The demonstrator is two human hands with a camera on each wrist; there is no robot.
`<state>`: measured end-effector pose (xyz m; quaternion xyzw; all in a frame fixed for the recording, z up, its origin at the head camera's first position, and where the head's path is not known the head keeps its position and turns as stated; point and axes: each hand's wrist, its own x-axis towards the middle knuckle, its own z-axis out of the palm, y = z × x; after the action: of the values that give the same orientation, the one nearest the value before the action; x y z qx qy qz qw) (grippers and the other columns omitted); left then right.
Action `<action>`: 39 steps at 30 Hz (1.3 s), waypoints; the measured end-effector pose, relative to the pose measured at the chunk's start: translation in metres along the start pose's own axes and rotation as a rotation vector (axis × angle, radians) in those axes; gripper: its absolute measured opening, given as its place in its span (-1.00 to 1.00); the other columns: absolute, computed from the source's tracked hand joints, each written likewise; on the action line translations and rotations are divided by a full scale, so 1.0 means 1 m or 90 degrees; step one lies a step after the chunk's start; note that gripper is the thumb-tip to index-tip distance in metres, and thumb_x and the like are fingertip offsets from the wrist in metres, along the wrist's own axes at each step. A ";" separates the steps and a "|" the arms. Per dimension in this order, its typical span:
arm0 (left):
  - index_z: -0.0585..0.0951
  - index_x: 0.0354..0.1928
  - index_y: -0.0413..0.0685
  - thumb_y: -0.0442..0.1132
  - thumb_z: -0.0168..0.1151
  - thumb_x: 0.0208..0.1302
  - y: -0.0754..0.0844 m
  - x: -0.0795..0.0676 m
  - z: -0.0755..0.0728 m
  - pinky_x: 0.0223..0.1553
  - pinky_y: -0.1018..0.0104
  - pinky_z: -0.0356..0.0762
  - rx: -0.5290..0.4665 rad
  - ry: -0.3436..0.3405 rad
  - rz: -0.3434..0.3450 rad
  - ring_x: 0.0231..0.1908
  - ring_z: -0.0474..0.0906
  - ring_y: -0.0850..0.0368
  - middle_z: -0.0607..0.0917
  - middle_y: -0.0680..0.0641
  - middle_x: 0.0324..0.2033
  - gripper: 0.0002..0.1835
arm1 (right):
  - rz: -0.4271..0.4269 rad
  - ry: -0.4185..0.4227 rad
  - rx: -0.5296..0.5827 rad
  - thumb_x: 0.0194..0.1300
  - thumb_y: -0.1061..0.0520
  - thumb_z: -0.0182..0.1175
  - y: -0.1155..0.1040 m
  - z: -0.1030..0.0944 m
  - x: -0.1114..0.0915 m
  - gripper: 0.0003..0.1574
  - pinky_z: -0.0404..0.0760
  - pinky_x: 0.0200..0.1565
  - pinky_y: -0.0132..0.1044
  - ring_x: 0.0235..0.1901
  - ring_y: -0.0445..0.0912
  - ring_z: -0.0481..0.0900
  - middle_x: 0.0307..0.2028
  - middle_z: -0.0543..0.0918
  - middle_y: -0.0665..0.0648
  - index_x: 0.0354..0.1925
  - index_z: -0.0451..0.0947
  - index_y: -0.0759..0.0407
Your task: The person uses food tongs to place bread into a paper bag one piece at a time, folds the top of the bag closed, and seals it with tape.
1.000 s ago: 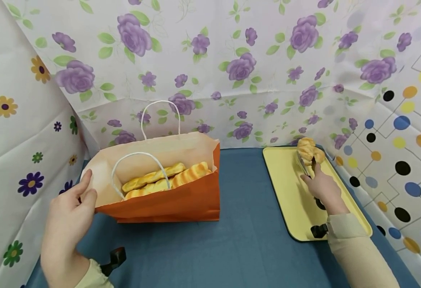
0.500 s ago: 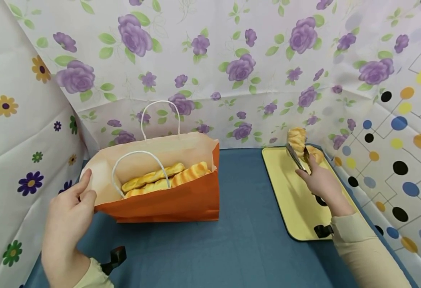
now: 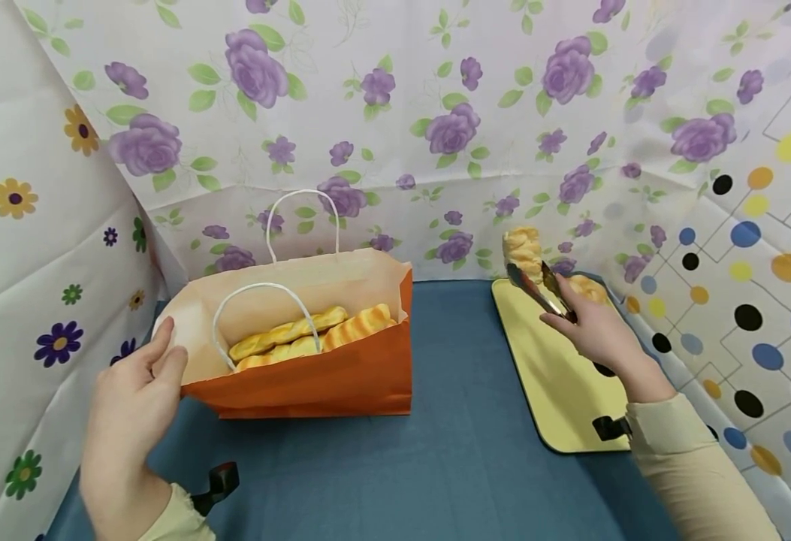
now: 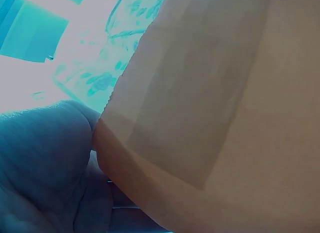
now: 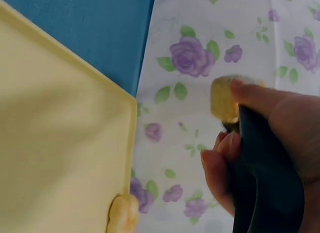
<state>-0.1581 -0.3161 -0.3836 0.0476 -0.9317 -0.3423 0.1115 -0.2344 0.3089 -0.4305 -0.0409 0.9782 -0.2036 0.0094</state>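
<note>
An orange paper bag (image 3: 314, 391) with white cord handles stands with its top gaping. Inside it lie several yellow bread pieces, among them a twisted one (image 3: 287, 333) and a striped one (image 3: 361, 329). My left hand (image 3: 128, 406) pinches the bag's left rim; the left wrist view shows the brown paper inside (image 4: 225, 118) beside the palm (image 4: 45, 168). My right hand (image 3: 601, 338) grips tongs (image 3: 535, 293), dark-handled in the right wrist view. Their tips hold a golden bread roll (image 3: 522, 249) raised over the yellow tray's (image 3: 564, 398) far left corner.
Another bread piece (image 3: 587, 288) lies at the tray's far right corner, partly behind my right hand. A blue cloth (image 3: 459, 376) covers the table between bag and tray. Patterned curtains (image 3: 402, 113) close in the back and both sides.
The tongs have lifted the bread roll off the other piece on the tray and carried it left and upward. My left hand and the bag stay in place.
</note>
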 end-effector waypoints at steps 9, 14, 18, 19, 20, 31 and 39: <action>0.22 0.65 0.00 0.14 -0.15 0.71 -0.001 0.000 0.000 -0.64 0.17 0.29 0.006 -0.016 -0.005 -0.71 0.31 -0.06 0.51 -0.06 -0.72 -0.34 | -0.168 0.090 -0.110 0.62 -0.27 0.13 -0.025 -0.008 0.005 0.04 0.32 -0.53 -0.20 -0.64 -0.12 0.29 -0.37 0.48 0.01 0.76 -0.17 -0.16; 0.20 0.66 0.01 0.16 -0.17 0.71 -0.001 0.001 0.000 -0.62 0.16 0.29 0.006 -0.026 -0.006 -0.69 0.33 -0.06 0.51 -0.06 -0.72 -0.33 | -0.258 0.158 -0.186 0.57 -0.07 0.27 -0.038 -0.013 0.010 0.06 0.31 -0.53 -0.25 -0.62 -0.19 0.24 -0.29 0.48 0.01 0.76 -0.08 -0.17; 0.18 0.67 0.02 0.17 -0.18 0.71 -0.002 0.001 0.000 -0.63 0.16 0.29 0.007 -0.034 -0.001 -0.71 0.33 -0.07 0.46 -0.06 -0.73 -0.32 | -0.279 0.171 -0.189 0.57 -0.05 0.28 -0.051 -0.019 0.011 0.05 0.37 -0.50 -0.22 -0.59 -0.22 0.31 -0.21 0.54 0.04 0.75 -0.07 -0.21; 0.18 0.67 0.02 0.17 -0.18 0.71 -0.002 0.001 0.000 -0.62 0.16 0.29 0.008 -0.037 0.001 -0.72 0.33 -0.06 0.44 -0.06 -0.74 -0.32 | -0.278 0.170 -0.185 0.58 -0.06 0.27 -0.055 -0.020 0.011 0.04 0.38 -0.50 -0.21 -0.58 -0.22 0.32 -0.20 0.54 0.04 0.75 -0.08 -0.23; 0.18 0.67 0.02 0.17 -0.18 0.71 -0.002 0.001 0.000 -0.62 0.15 0.30 0.010 -0.038 0.002 -0.72 0.33 -0.07 0.43 -0.07 -0.74 -0.32 | -0.278 0.170 -0.181 0.59 -0.06 0.25 -0.059 -0.021 0.010 0.04 0.39 -0.49 -0.20 -0.56 -0.22 0.34 -0.17 0.56 0.05 0.75 -0.09 -0.24; 0.14 0.68 0.00 0.16 -0.20 0.72 -0.003 0.001 0.001 -0.53 0.16 0.36 0.016 -0.047 -0.002 -0.59 0.37 -0.05 0.50 -0.05 -0.71 -0.32 | -0.383 0.165 -0.142 0.60 0.02 0.24 -0.113 -0.041 0.017 0.02 0.44 -0.41 -0.17 -0.45 -0.15 0.47 -0.12 0.59 0.08 0.76 -0.09 -0.17; 0.16 0.67 -0.04 0.13 -0.18 0.72 -0.003 0.003 0.000 -0.31 0.02 0.57 0.009 -0.043 0.001 -0.32 0.57 -0.24 0.53 -0.05 -0.71 -0.32 | -0.450 0.130 -0.114 0.59 -0.02 0.25 -0.160 -0.055 0.026 0.03 0.41 -0.38 -0.17 -0.43 -0.15 0.40 -0.09 0.58 0.06 0.75 -0.08 -0.20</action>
<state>-0.1611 -0.3191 -0.3853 0.0363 -0.9373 -0.3374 0.0800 -0.2499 0.1821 -0.3160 -0.3559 0.9135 -0.1114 -0.1626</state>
